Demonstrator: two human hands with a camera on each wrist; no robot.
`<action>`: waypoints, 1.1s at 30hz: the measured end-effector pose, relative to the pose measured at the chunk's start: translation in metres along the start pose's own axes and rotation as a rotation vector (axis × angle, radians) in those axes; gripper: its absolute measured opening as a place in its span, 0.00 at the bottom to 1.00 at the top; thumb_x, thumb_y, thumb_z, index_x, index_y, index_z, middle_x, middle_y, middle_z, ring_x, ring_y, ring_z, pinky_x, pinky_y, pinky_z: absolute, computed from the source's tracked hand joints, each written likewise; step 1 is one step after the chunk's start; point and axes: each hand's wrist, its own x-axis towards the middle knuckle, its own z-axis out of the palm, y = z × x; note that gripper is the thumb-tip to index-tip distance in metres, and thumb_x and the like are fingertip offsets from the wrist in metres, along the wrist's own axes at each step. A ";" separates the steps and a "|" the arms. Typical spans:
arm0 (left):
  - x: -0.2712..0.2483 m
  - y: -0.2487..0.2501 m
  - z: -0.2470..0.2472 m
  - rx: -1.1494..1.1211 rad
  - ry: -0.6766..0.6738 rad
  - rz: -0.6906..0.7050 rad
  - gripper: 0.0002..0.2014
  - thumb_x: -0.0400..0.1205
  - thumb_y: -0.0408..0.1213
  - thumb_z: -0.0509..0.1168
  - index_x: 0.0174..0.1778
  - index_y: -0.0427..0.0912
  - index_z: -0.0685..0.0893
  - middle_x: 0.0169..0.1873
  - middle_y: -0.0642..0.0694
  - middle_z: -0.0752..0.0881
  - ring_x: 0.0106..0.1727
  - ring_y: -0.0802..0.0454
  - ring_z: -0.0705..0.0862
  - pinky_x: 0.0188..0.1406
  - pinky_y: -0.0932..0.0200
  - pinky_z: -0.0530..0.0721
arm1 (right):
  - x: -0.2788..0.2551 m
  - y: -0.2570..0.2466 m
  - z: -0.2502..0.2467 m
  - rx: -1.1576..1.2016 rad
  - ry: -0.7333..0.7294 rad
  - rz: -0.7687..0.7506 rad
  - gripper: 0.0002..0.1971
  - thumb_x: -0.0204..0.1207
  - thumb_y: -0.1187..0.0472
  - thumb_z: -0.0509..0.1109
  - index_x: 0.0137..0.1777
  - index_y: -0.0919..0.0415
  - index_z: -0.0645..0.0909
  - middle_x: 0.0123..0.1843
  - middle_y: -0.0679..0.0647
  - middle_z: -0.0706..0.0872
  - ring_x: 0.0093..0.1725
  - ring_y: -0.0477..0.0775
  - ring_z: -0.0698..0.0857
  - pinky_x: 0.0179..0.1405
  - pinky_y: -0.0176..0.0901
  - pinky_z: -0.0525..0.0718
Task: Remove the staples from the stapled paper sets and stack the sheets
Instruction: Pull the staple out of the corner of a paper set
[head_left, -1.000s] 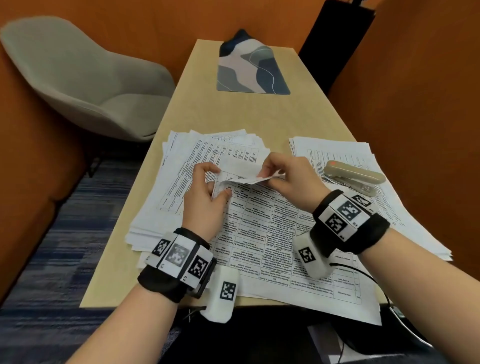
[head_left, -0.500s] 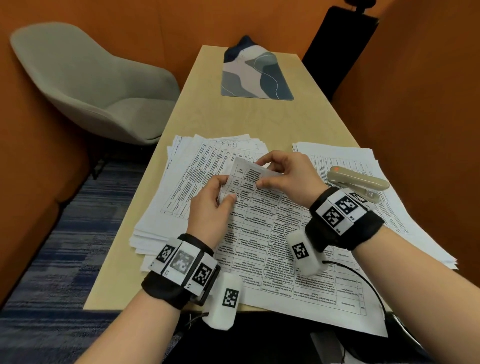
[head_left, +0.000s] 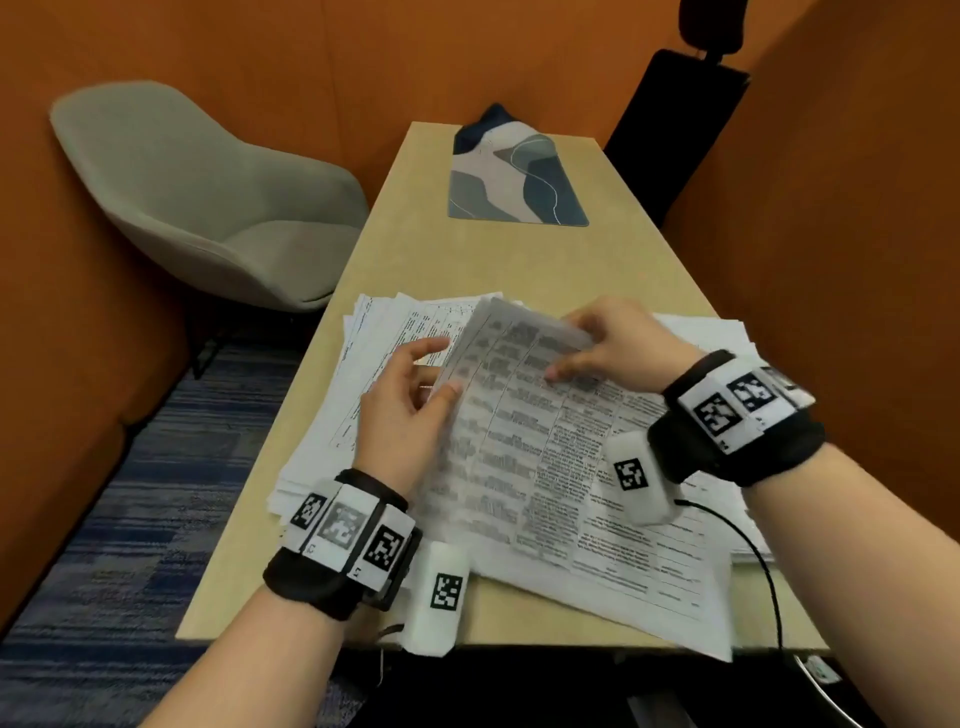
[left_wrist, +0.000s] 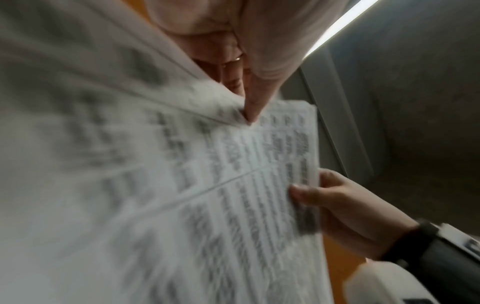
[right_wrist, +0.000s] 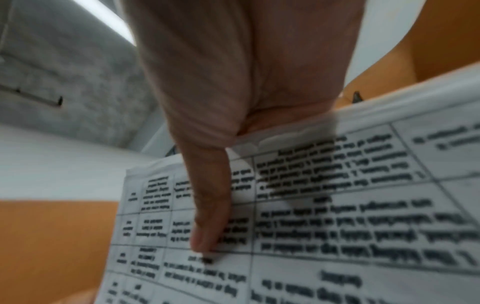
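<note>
Both hands now lift a thin printed sheet (head_left: 519, 364), previously flat, off the table-form paper set (head_left: 597, 499): left hand (head_left: 405, 410) pinches its edge, right hand (head_left: 618, 348) grips its top; stapler hidden.

Bare tan wooden tabletop (head_left: 509, 260) lies open between the spread white printed paper piles (head_left: 384, 332) and the blue-grey patterned mat (head_left: 519, 182). Orange partition walls (head_left: 831, 234) hem the right side closely.
</note>
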 end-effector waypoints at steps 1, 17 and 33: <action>0.005 0.001 -0.006 -0.013 0.055 -0.002 0.15 0.78 0.33 0.68 0.51 0.60 0.76 0.40 0.51 0.87 0.43 0.52 0.86 0.45 0.61 0.82 | -0.002 -0.001 -0.013 0.042 0.053 -0.010 0.10 0.67 0.63 0.79 0.48 0.62 0.86 0.42 0.55 0.90 0.39 0.53 0.88 0.42 0.45 0.88; 0.060 0.094 -0.018 -0.250 -0.016 0.152 0.12 0.84 0.35 0.60 0.62 0.41 0.80 0.53 0.48 0.87 0.56 0.53 0.86 0.60 0.51 0.83 | -0.026 -0.025 -0.052 0.942 0.410 -0.286 0.24 0.58 0.55 0.74 0.57 0.56 0.79 0.49 0.45 0.91 0.52 0.47 0.89 0.46 0.42 0.88; 0.066 0.086 -0.030 -0.208 0.080 0.127 0.13 0.78 0.33 0.68 0.59 0.42 0.82 0.54 0.47 0.87 0.58 0.52 0.85 0.63 0.49 0.81 | -0.011 -0.041 -0.042 1.071 0.247 -0.564 0.12 0.62 0.64 0.73 0.43 0.47 0.86 0.55 0.53 0.88 0.54 0.55 0.87 0.47 0.47 0.88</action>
